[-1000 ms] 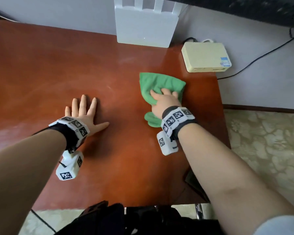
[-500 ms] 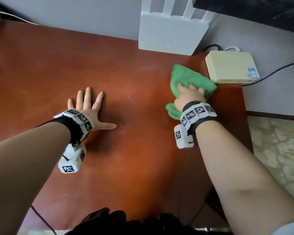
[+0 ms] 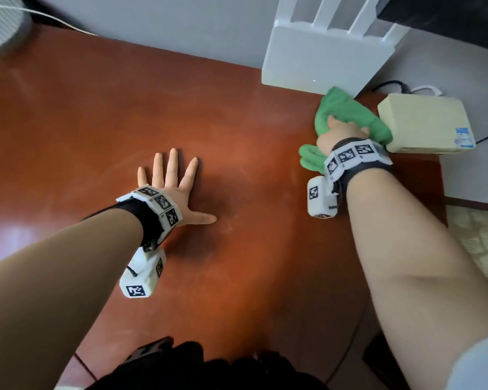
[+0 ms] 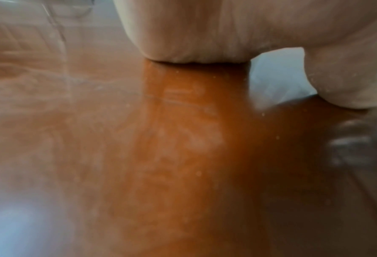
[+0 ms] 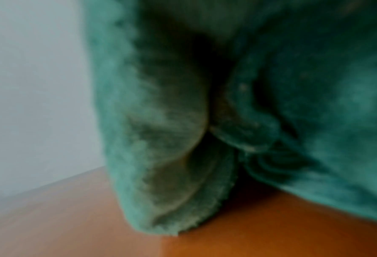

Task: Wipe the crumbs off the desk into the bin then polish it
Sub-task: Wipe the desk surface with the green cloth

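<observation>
The reddish-brown desk (image 3: 96, 122) fills the head view. My right hand (image 3: 340, 133) holds the green cloth (image 3: 347, 108) down on the desk's back right corner, fingers curled over it, with a bunched tail trailing by the wrist. The cloth touches the beige box. My left hand (image 3: 172, 181) lies flat on the desk's middle, fingers spread, holding nothing. In the right wrist view the cloth (image 5: 161, 121) hangs in folds onto the desk (image 5: 249, 243). The left wrist view shows my palm (image 4: 205, 26) on the desk (image 4: 172, 156), with a few pale specks (image 4: 198, 173).
A white router (image 3: 321, 60) stands at the back against the wall. A beige box (image 3: 423, 122) with cables (image 3: 400, 87) sits at the back right corner. A grey round object (image 3: 0, 26) is at the back left. Patterned floor (image 3: 479, 237) lies beyond the right edge.
My right hand has slid the green cloth away from me and to the right, up against the beige box. The left hand has stayed flat in place.
</observation>
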`<state>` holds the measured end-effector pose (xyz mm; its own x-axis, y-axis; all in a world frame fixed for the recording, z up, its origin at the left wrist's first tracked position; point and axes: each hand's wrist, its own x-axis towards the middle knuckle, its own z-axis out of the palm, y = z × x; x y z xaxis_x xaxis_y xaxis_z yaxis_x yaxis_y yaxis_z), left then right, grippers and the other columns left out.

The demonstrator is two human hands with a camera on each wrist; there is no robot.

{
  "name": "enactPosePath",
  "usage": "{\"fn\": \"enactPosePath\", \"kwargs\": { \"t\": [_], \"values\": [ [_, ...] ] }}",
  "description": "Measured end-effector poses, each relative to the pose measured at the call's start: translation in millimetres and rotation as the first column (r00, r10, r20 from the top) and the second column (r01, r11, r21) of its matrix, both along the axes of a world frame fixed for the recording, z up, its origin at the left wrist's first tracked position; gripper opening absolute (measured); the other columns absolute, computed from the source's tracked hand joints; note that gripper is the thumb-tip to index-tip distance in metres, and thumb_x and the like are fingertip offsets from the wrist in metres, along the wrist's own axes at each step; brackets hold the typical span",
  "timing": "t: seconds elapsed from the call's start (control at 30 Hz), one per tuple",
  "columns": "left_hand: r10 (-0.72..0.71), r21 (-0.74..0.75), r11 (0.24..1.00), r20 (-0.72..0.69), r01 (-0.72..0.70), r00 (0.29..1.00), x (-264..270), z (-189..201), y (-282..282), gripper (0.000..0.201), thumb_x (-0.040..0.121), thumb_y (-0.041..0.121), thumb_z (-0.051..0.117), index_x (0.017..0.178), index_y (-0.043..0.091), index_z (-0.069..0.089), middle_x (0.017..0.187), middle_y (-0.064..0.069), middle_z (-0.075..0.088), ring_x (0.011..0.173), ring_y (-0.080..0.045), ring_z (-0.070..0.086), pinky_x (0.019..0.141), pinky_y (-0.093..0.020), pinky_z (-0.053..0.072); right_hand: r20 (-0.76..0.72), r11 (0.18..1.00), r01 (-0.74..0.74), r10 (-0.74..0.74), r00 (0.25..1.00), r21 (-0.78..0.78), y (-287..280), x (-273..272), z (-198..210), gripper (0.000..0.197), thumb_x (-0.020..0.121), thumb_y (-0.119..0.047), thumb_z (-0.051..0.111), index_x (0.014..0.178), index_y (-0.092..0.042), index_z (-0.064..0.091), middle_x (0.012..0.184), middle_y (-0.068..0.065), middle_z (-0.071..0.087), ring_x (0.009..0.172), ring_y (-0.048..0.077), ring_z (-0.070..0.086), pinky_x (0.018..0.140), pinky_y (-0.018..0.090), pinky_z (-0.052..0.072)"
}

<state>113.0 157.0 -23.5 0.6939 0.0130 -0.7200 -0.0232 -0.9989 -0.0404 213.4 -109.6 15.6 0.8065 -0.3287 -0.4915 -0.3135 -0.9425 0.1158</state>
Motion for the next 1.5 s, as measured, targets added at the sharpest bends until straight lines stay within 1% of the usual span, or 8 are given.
{"fn": "enactPosePath", "kwargs": {
  "t": [0.3,0.4,0.6,0.73,0.87,1.17,1.37,1.5],
  "values": [
    [0.017,-0.045,0.999,0.058,-0.014,0.998,-3,-1,2,0.122,0.061,0.085,0.049,0.14,0.035,-0.03,0.148,-0.005,-0.038,0.138,-0.029,-0.03,0.113,-0.054,-0.009,-0.126,0.748,-0.561,0.633,0.764,0.355,73,-57,3,0.063,0.09,-0.012,0.039,0.142,-0.045,0.027,0.157,-0.008,0.016,0.143,0.03,0.011,0.119,0.035,0.014],
    [0.023,-0.045,0.999,0.056,-0.021,0.998,-3,-1,2,0.122,0.06,0.086,0.048,0.14,0.037,-0.03,0.148,-0.004,-0.038,0.138,-0.029,-0.029,0.113,-0.053,-0.009,-0.028,0.828,-0.406,0.451,0.892,0.387,37,-47,23,0.055,0.092,-0.014,0.044,0.141,-0.038,0.036,0.152,0.0,0.033,0.139,0.025,0.029,0.113,0.024,0.021],
    [0.026,-0.034,0.999,0.046,-0.024,0.999,-2,0,2,0.122,0.059,0.087,0.047,0.138,0.037,-0.032,0.147,-0.003,-0.039,0.138,-0.028,-0.03,0.113,-0.053,-0.01,-0.001,0.94,-0.332,0.333,0.943,0.076,18,-26,-7,0.059,0.09,-0.063,0.029,0.144,-0.046,0.016,0.157,-0.002,0.006,0.143,0.031,0.003,0.112,0.051,0.015],
    [0.034,-0.035,0.999,0.038,-0.032,0.999,-3,1,0,0.122,0.06,0.086,0.048,0.138,0.037,-0.031,0.147,-0.003,-0.039,0.138,-0.028,-0.03,0.114,-0.053,-0.01,0.09,0.975,-0.22,0.216,0.972,0.033,21,-27,-33,0.063,0.09,-0.064,0.023,0.145,-0.047,-0.004,0.158,0.0,-0.015,0.142,0.038,-0.017,0.112,0.062,0.0],
    [0.035,-0.036,0.999,0.043,-0.034,0.998,-3,1,0,0.121,0.061,0.085,0.048,0.139,0.037,-0.031,0.147,-0.003,-0.039,0.138,-0.028,-0.031,0.113,-0.053,-0.01,0.055,0.969,-0.239,0.236,0.97,0.056,24,-20,-32,0.059,0.094,-0.053,0.03,0.145,-0.045,0.002,0.158,-0.003,-0.002,0.142,0.039,-0.002,0.111,0.054,0.019],
    [0.035,-0.058,0.998,0.089,-0.03,0.995,-5,0,0,0.123,0.058,0.085,0.051,0.142,0.037,-0.025,0.15,-0.004,-0.034,0.139,-0.029,-0.028,0.113,-0.054,-0.009,0.051,0.603,-0.747,0.767,0.639,0.279,47,-117,-16,0.056,0.093,-0.033,0.044,0.139,-0.054,0.02,0.157,-0.013,-0.002,0.133,0.034,0.015,0.103,0.041,0.039],
    [0.025,-0.053,0.998,0.086,-0.02,0.996,-7,-2,2,0.123,0.059,0.085,0.051,0.141,0.036,-0.027,0.149,-0.004,-0.036,0.139,-0.029,-0.028,0.112,-0.055,-0.009,0.103,0.963,-0.204,0.188,0.977,0.174,20,-55,-14,0.064,0.093,-0.019,0.038,0.141,-0.053,0.014,0.158,-0.013,-0.007,0.131,0.035,0.021,0.108,0.039,0.033],
    [0.04,-0.151,0.988,0.103,-0.024,0.994,-8,-3,11,0.117,0.065,0.077,0.057,0.142,0.039,-0.022,0.15,-0.002,-0.033,0.139,-0.027,-0.028,0.113,-0.053,-0.01,0.016,0.939,-0.316,0.317,0.948,0.136,53,-73,-19,0.072,0.089,-0.016,0.039,0.14,-0.057,0.009,0.157,-0.017,-0.008,0.134,0.033,0.015,0.108,0.039,0.033]
  ]
}}
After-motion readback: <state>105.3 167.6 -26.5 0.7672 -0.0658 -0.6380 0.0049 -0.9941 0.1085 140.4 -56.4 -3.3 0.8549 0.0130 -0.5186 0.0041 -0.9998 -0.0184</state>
